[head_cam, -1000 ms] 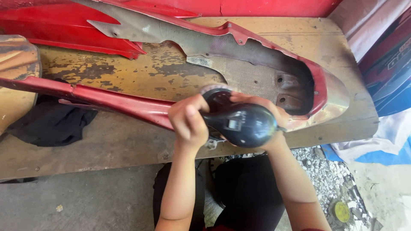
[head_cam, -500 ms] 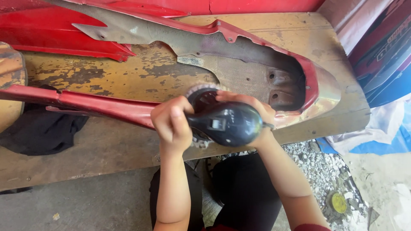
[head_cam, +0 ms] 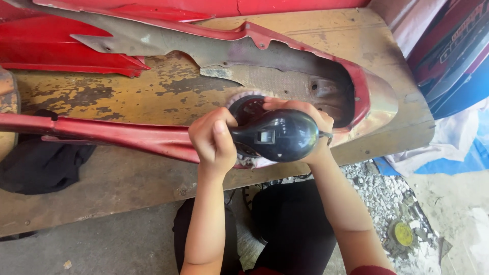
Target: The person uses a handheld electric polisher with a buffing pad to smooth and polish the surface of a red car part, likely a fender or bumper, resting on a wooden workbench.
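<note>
Workbench (head_cam: 127, 102) edge near; hands (head_cam: 214, 142) grip sander (head_cam: 277, 135) on red panel (head_cam: 102, 133).

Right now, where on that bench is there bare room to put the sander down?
Bare board lies along the near edge, between the black cloth and the left hand. A yellowish worn patch sits open between the two red panel arms. It is crowded around both hands, where the sander meets the red panel.

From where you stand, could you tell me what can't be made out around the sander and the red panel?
All in the head view:
- Sanding disc: mostly hidden under the black sander and both hands.
- Right hand: largely behind the sander.
- Left hand: fingertips wrapped out of sight.
- Red body panel: cut off at the left edge.
</note>
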